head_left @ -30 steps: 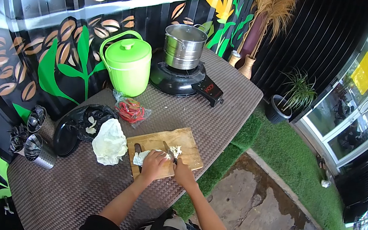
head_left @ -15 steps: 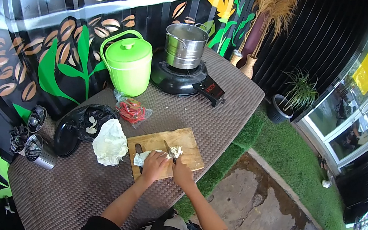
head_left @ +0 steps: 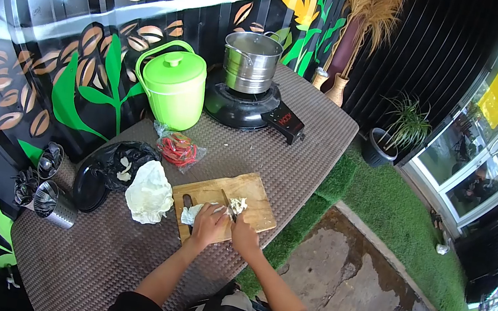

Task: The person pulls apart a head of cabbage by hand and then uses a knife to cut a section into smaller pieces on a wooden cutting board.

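Observation:
My left hand [head_left: 210,222] presses down on a pale leafy vegetable [head_left: 190,213] on the wooden cutting board [head_left: 257,204]. Close on its right, my right hand [head_left: 244,234] is closed around a knife [head_left: 225,200], whose blade points away from me over the board. Small chopped pieces [head_left: 238,205] lie just right of the blade. A dark object [head_left: 187,201] rests at the board's left edge. Left of the board, a large pale leaf [head_left: 150,192] lies on the woven table [head_left: 116,252].
A metal pot [head_left: 250,64] stands on a black stove [head_left: 237,107] at the back. Beside it is a green lidded bucket [head_left: 172,88]. Nearer are a bag of red chilies [head_left: 179,150], a black plastic bag [head_left: 124,162] and metal cutlery holders [head_left: 61,210].
My right hand and the knife have shifted slightly to the left, closer to my left hand. The other things have stayed in place.

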Demonstrator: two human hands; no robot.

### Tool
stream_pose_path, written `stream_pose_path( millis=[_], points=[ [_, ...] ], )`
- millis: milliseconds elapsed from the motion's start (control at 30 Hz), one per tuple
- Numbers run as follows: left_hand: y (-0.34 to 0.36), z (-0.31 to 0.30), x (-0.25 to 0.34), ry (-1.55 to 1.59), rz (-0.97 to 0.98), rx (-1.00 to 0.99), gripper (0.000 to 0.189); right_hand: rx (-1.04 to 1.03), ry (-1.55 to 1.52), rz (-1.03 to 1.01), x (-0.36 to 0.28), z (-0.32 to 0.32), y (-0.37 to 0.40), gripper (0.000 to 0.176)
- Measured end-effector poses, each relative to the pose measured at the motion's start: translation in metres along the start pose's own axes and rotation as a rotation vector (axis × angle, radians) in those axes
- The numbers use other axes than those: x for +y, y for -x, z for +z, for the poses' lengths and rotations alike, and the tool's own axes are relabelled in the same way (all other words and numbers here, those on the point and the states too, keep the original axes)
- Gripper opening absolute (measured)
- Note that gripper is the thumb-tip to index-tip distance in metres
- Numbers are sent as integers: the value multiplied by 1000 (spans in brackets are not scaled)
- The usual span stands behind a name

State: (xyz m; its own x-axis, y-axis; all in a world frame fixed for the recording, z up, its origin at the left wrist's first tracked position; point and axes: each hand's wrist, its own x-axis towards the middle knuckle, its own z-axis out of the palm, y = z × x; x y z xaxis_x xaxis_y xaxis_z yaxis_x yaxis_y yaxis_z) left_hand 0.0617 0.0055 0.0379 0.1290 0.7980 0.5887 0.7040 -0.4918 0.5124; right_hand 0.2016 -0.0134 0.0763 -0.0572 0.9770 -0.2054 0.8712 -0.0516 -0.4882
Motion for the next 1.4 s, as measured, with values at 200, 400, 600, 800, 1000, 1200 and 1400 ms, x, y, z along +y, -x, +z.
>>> stream_pose_path(
  millis=[200,400,600,800,1000,1200,1400],
  points=[
    [-1,0,0,-12,-15,-4,20,-46,11,-54,-2,-4,8,30],
    [-1,1,-2,53,-17,36,19,104,1,-11,-5,19,7,30],
    [0,1,-2,24,-35,38,19,8,35,-106,0,-4,0,30],
    [-1,-2,0,47,-33,57,17,31,40,23,-8,19,19,28],
    [0,-3,3,49,-50,55,15,54,43,-10,0,18,-2,29],
    [1,0,-5,68,-78,73,12,20,72,-65,-3,9,13,30],
    [0,-4,-2,97,-61,69,13,-27,-23,76,-10,21,15,32]
  ],
)
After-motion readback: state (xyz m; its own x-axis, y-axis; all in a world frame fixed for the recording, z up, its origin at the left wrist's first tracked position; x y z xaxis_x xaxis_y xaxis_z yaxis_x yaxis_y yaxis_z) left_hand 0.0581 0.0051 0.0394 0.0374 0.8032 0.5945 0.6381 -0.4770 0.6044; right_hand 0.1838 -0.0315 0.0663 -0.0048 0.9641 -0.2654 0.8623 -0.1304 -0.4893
